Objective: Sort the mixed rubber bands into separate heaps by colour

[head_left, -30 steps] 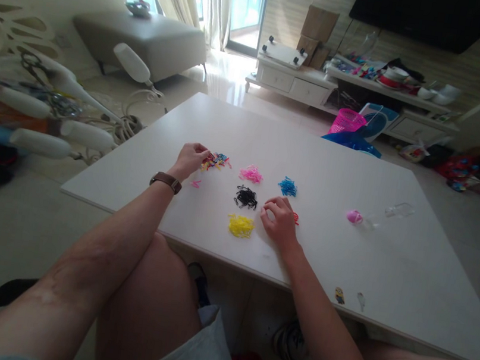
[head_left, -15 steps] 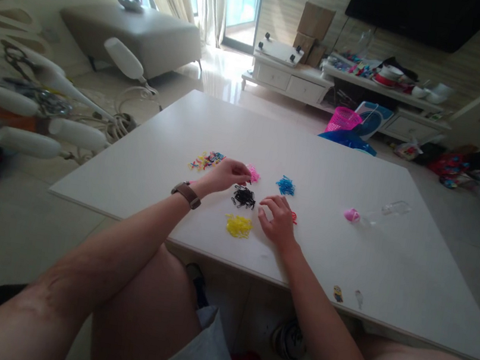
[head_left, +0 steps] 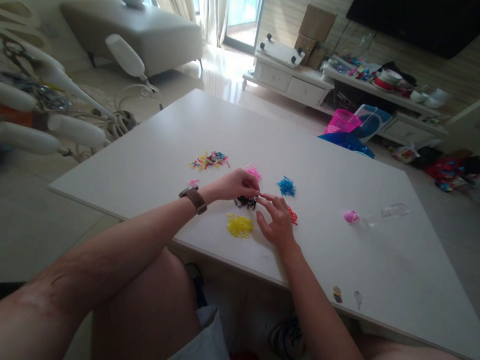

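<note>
My left hand (head_left: 239,185), a watch on its wrist, is closed in a pinch over the pile of small black loop-like pieces (head_left: 244,203); what its fingertips hold is too small to make out. Fingers stretched and apart, my right hand (head_left: 278,220) reaches its index fingertip to the left fingertips. It partly covers a pile of red pieces (head_left: 292,215). Around the hands lie small piles of yellow pieces (head_left: 239,226), pink pieces (head_left: 252,173) and blue pieces (head_left: 286,186). Farther left is a mixed-colour pile (head_left: 210,160), with a few pink bits (head_left: 193,182) below it.
On the white table (head_left: 336,170), a clear plastic container (head_left: 395,210) lies at right near a pink object (head_left: 351,216). A minion sticker (head_left: 337,294) is by the front edge. A white lamp fixture (head_left: 78,132) stands left; a pink basket (head_left: 343,122) is beyond the table.
My left hand has moved right and slightly down, from beside the pink pile to over the black one, meeting my right fingertips. My right hand has stayed nearly in place, its fingers straightening.
</note>
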The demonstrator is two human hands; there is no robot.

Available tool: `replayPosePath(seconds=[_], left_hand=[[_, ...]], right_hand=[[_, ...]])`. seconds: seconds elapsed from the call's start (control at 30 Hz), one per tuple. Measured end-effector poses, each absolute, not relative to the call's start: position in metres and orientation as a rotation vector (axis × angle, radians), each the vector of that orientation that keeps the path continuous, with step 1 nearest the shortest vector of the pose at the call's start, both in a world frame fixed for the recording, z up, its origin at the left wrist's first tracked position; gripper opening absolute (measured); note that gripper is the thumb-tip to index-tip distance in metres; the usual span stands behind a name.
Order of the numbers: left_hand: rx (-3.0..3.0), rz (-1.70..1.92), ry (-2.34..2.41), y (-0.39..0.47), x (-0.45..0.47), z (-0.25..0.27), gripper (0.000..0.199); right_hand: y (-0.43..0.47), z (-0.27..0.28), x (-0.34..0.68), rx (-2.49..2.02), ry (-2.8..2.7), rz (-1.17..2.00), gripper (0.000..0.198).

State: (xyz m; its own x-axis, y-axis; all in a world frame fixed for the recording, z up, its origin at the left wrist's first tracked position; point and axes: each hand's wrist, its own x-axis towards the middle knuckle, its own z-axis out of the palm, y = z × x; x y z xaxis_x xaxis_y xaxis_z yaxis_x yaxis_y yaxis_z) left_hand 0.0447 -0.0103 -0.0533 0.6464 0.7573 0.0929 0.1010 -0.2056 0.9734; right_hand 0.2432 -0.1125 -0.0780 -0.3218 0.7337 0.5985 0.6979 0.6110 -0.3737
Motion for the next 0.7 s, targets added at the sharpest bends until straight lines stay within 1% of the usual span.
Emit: replayPosePath(seconds=[0.2,0.4,0.7], left_hand=[[1.764,0.68,0.686,-0.0085,0.0416,-0.0573,0.025],[1.811,0.636,0.649,-0.0077,0.0413,-0.0575,0.029],[1.742,0.672,0.652,-0.0067,0.0423,-0.0602,0.027]], right_hand=[[-0.1129,-0.0783,0.2431,-1.094,-2.112,0.095,0.035],[-0.1129,-0.0769,0.2423,-1.103,-2.117,0.115,0.034],[-0.1142,-0.0752,0.2413,-1.061,-2.091,0.129,0.03]])
